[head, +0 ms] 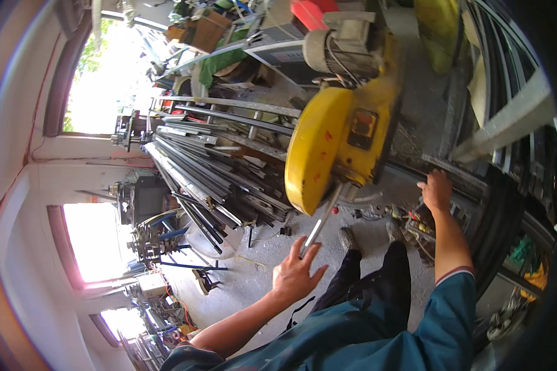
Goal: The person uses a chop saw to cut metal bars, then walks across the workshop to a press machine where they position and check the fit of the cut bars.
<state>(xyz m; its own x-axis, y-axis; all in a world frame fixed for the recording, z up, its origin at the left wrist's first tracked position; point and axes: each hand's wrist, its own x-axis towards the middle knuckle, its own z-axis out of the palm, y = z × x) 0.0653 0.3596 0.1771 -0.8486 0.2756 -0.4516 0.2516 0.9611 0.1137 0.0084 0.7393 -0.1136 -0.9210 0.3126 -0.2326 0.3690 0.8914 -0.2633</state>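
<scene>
A yellow cut-off saw [334, 143] with a rounded blade guard stands before me. Its bare metal lever [320, 225] slopes down towards my body. My left hand [292, 274] is at the lever's lower end, with fingers and thumb spread around it; the palm side is hidden. Farther right, my right hand [437, 191] lies by the dark metal edge of the bench [455, 174], its thumb apart from bent fingers. Whether it grips anything there is hidden. On the saw's body sits a switch box [363, 129], and a grey electric motor [339, 53] is mounted behind.
Long metal profiles [199, 171] lie piled on a rack to the left. Beyond them stand several machines, one a dark machine [144, 197] by the wall. A grey metal post [501, 118] slants across the right. Small parts [417, 222] lie near my feet.
</scene>
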